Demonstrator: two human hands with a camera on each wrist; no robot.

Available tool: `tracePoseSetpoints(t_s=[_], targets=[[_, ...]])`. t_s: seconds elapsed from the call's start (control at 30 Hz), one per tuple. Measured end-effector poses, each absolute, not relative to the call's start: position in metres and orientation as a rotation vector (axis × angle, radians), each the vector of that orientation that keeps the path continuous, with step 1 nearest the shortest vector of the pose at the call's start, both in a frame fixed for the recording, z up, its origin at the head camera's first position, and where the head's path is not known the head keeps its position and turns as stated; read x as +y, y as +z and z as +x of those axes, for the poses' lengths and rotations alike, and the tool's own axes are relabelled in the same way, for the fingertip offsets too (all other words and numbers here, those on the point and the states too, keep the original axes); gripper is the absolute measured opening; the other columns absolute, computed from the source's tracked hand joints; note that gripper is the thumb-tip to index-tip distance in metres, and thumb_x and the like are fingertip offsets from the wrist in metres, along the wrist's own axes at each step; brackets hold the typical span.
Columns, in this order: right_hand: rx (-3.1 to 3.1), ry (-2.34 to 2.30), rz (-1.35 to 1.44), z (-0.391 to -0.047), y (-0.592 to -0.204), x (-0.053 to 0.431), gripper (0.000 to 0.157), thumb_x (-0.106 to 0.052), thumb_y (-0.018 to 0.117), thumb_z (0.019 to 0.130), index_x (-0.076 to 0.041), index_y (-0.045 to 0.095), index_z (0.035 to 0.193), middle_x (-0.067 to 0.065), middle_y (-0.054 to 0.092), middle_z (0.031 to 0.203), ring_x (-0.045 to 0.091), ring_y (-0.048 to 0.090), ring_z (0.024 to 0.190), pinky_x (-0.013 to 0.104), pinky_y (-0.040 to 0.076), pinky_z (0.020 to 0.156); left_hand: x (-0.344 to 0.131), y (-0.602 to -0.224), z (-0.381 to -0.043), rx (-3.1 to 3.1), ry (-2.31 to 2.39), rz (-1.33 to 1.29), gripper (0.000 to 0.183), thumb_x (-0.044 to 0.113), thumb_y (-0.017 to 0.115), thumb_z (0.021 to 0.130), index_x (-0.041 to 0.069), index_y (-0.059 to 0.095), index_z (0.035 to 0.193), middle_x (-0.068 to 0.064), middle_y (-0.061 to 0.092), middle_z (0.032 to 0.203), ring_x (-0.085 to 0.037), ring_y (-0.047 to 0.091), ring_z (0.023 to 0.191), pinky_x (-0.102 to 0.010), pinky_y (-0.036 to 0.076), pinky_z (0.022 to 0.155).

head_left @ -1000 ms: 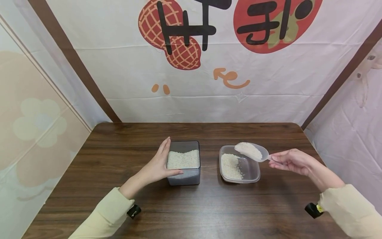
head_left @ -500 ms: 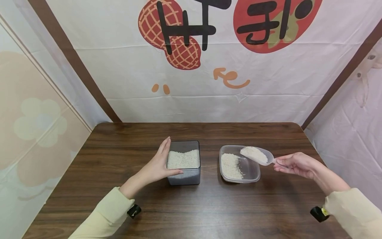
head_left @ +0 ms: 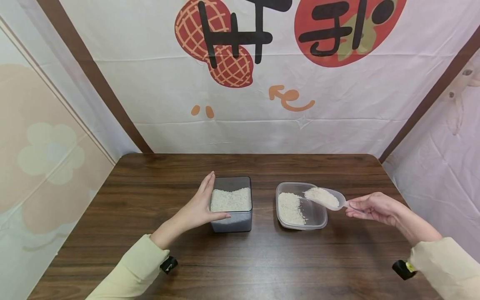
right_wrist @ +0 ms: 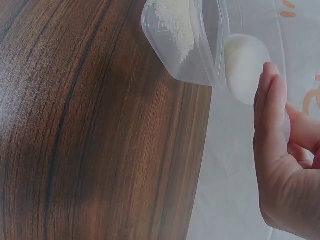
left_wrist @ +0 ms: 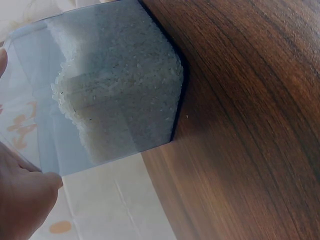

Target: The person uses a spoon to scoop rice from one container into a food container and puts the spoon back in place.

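Observation:
My left hand [head_left: 198, 206] holds the left side of a square grey see-through container [head_left: 232, 223], thumb along the front rim and fingers reaching towards the back corner. White rice [left_wrist: 120, 85] fills much of this container. With my right hand [head_left: 375, 208] I pinch the handle of a clear plastic scoop [head_left: 342, 201], heaped with rice [head_left: 321, 197]. The scoop is over the right back part of a shallow clear plastic box [head_left: 316, 223]. More rice [head_left: 290, 208] lies in the left half of that box. The right wrist view shows the scoop [right_wrist: 245, 65] beside the box's rim, apart or touching I cannot tell.
Both containers stand on a dark wood-grain table [head_left: 262, 266], with a gap between them. Behind the table's back edge hangs a white printed cloth [head_left: 240, 137]. More cloth [head_left: 442, 166] hangs at the right side, and a printed panel [head_left: 45, 166] at the left.
My right hand has drawn the scoop of rice a little to the right and towards me, still over the shallow box. The left hand and both containers stay in place.

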State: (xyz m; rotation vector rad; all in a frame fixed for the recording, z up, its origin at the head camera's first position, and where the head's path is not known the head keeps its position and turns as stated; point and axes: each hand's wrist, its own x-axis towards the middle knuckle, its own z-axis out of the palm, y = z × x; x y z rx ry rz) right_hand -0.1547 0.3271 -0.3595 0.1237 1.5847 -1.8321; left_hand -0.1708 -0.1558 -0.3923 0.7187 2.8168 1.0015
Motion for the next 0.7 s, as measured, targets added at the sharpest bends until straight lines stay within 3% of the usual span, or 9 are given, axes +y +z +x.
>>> tracePoseSetpoints(t_s=[0.47,0.7], targets=[[1.689,-1.778,0.164,-0.157,-0.351,0.322,0.018,0.003,0.051,0.09,0.005,0.068,0.095,0.015,0.068,0.088,0.021,0.066,0.084,0.028,0.05,0.08,-0.156,-0.395,-0.172,2.814,1.01,0.714,0.119,0.054,0.072,0.069,0.002,-0.003,0.145,-0.013,-0.003,0.151,-0.033,0.017,0.134,-0.049,0.029,0.102],[1.853,-1.639,0.112,-0.158,-0.341,0.313,0.034,0.001,0.051,0.09,0.027,0.046,0.113,0.014,0.067,0.088,0.019,0.066,0.082,0.027,0.051,0.076,-0.156,-0.394,-0.172,2.818,1.001,0.718,0.119,0.055,0.071,0.069,0.002,-0.003,0.145,-0.013,-0.004,0.151,-0.033,0.017,0.134,-0.048,0.029,0.102]])
